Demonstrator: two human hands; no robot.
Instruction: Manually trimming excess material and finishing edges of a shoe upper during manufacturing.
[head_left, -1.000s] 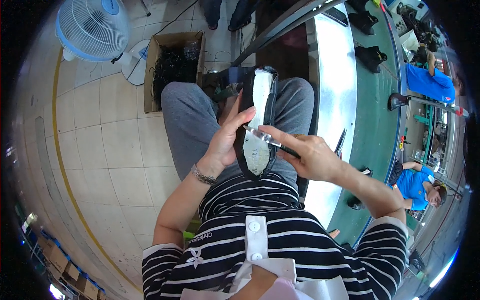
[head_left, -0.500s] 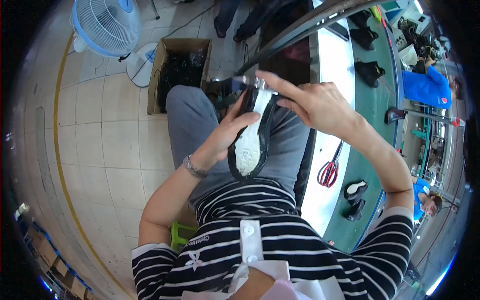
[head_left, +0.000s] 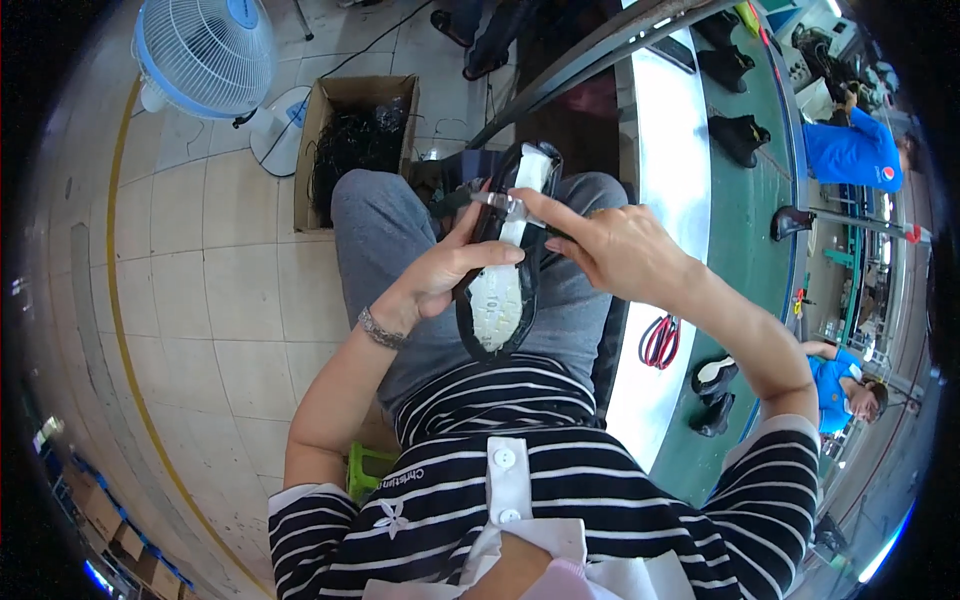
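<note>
A black shoe [head_left: 524, 280], its underside turned up, is held over my lap. A white layer [head_left: 497, 300] fills the middle of that underside, with a black border around it. My left hand [head_left: 455, 272] grips the shoe from the left side, its thumb lying across the white layer. My right hand [head_left: 620, 245] is closed on a small silver metal tool [head_left: 503, 204], index finger stretched along it. The tool lies across the narrow waist of the underside. Its exact kind is hard to make out, since my fingers cover part of it.
Red-handled scissors [head_left: 659, 343] lie on the white bench [head_left: 640, 420] at right. Beyond, a green conveyor [head_left: 745, 210] carries several black shoes [head_left: 738, 140]. A metal bar [head_left: 590, 62] crosses ahead. Left are a carton of black scraps [head_left: 308, 180] and a fan [head_left: 205, 50]. Blue-shirted people [head_left: 850, 155] are far right.
My right hand and the silver tool have moved nearer to me, from the far end of the underside to its waist. The far end now shows uncovered. My left hand keeps its grip.
</note>
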